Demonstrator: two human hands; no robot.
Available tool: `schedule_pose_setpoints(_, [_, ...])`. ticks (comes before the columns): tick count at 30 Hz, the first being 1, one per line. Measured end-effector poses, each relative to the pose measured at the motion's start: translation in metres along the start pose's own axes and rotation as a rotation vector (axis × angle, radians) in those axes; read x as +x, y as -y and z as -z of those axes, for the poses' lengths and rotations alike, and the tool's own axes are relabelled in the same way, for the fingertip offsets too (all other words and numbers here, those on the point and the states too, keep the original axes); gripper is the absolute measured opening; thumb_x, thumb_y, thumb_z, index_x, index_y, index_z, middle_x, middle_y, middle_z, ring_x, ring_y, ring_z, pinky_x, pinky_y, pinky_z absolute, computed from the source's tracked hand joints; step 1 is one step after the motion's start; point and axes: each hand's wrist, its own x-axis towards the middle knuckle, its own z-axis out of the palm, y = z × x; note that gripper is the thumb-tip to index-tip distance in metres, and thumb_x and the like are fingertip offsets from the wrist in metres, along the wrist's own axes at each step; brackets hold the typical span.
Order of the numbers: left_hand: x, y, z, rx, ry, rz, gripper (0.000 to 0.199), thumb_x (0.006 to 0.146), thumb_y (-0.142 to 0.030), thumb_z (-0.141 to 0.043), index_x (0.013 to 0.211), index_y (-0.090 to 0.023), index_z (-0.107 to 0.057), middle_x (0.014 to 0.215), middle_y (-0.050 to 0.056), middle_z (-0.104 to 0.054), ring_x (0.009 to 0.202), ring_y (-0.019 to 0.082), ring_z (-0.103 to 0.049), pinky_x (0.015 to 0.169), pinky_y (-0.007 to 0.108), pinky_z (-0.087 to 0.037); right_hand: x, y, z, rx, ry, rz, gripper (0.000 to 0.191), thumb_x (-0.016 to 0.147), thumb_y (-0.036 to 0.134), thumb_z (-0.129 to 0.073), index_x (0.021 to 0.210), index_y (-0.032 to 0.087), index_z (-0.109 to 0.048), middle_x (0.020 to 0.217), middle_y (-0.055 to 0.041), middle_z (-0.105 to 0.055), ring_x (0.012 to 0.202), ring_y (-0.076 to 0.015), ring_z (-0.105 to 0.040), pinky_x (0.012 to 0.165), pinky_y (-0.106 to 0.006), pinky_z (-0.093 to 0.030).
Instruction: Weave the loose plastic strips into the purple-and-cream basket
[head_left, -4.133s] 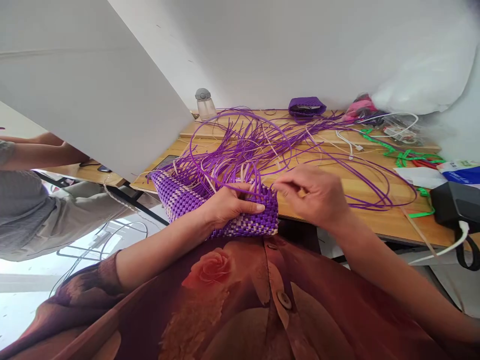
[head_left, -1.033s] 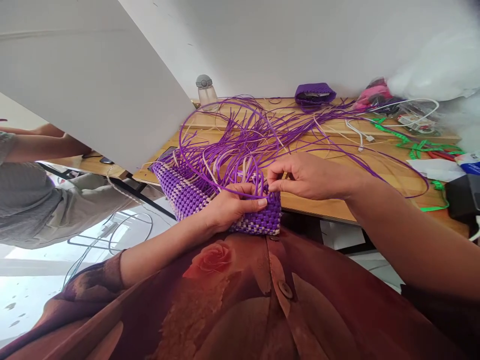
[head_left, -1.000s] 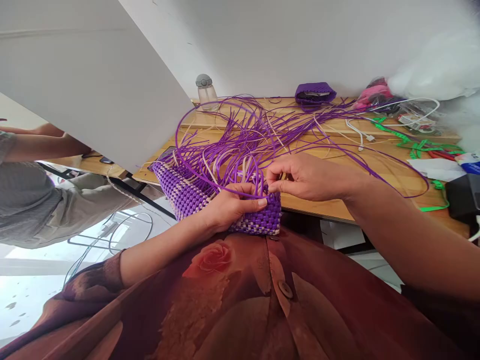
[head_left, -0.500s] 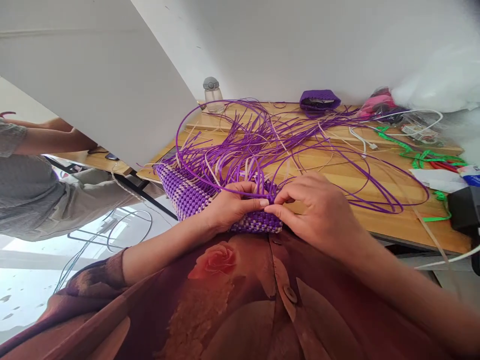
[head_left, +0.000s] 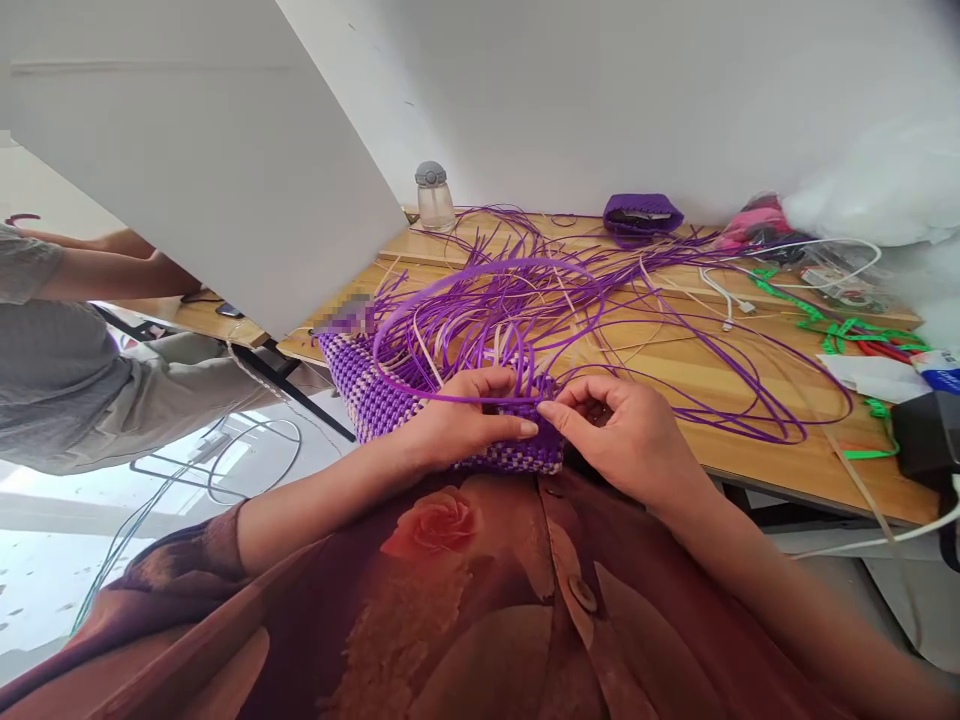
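A purple and cream woven basket (head_left: 349, 385) lies at the table's near edge, against my front, with long loose strands (head_left: 480, 290) fanning out behind it. My left hand (head_left: 472, 415) grips the basket's near right part, thumb on the woven face and fingers behind it. A purple plastic strip (head_left: 480, 400) runs across in front of the left fingers and curves back in a wide loop above the strands. Between thumb and forefinger, my right hand (head_left: 626, 425) pinches this strip close to the basket's right corner. The left fingertips are partly hidden by the weave.
Behind the strands stand a grey-capped bottle (head_left: 435, 200) and a small purple woven pouch (head_left: 643, 217). On the right lie a white cable (head_left: 724, 300), green tape (head_left: 840, 325) and a black box (head_left: 930, 435). Another person (head_left: 67, 350) sits at left beyond a white partition (head_left: 202, 150).
The strip's large loop has dropped lower and swung right and nearer. My right hand has shifted slightly, its fingers opening a little from the tight pinch at the left thumb.
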Motion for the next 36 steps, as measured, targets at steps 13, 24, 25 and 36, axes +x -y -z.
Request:
schedule_pose_setpoints(13, [0.007,-0.002,-0.016,-0.202,-0.143,-0.001,0.025,0.069,-0.024,-0.082,0.089,-0.013,-0.073,0.087,0.004,-0.072,0.080,0.015,-0.064,0.078,0.027,-0.049,-0.003,-0.011,-0.008,-0.060,-0.155,0.262,0.019,0.087,0.035,-0.065,0.078,0.018,-0.066,0.067,-0.0017,-0.064,0.056,-0.0124,-0.054,0.053,-0.026,-0.043])
schedule_pose_setpoints(24, [0.005,0.004,-0.018,-0.267,-0.152,0.044,0.024,0.069,-0.023,-0.082,0.089,-0.013,-0.074,0.084,0.003,-0.072,0.077,0.014,-0.063,0.078,0.027,-0.049,-0.013,-0.013,-0.018,0.215,-0.082,0.073,0.018,0.080,0.031,-0.068,0.071,0.019,-0.059,0.059,0.0022,-0.055,0.049,-0.0090,-0.048,0.045,-0.021,-0.038])
schedule_pose_setpoints(25, [0.005,0.004,-0.019,-0.296,-0.135,0.059,0.024,0.069,-0.023,-0.082,0.089,-0.013,-0.074,0.085,0.003,-0.072,0.077,0.014,-0.063,0.078,0.027,-0.049,-0.014,-0.015,-0.018,0.222,-0.074,0.060,0.017,0.079,0.031,-0.068,0.072,0.018,-0.059,0.060,0.0020,-0.056,0.050,-0.0090,-0.048,0.045,-0.021,-0.038])
schedule_pose_setpoints(36, [0.007,0.002,-0.019,-0.510,-0.165,0.146,0.031,0.059,-0.024,-0.090,0.081,-0.012,-0.072,0.076,0.002,-0.071,0.067,0.012,-0.063,0.071,0.027,-0.049,-0.015,-0.021,-0.019,0.310,-0.008,0.167,0.013,0.082,0.031,-0.069,0.082,0.019,-0.063,0.069,0.0002,-0.060,0.059,-0.0116,-0.053,0.054,-0.024,-0.044])
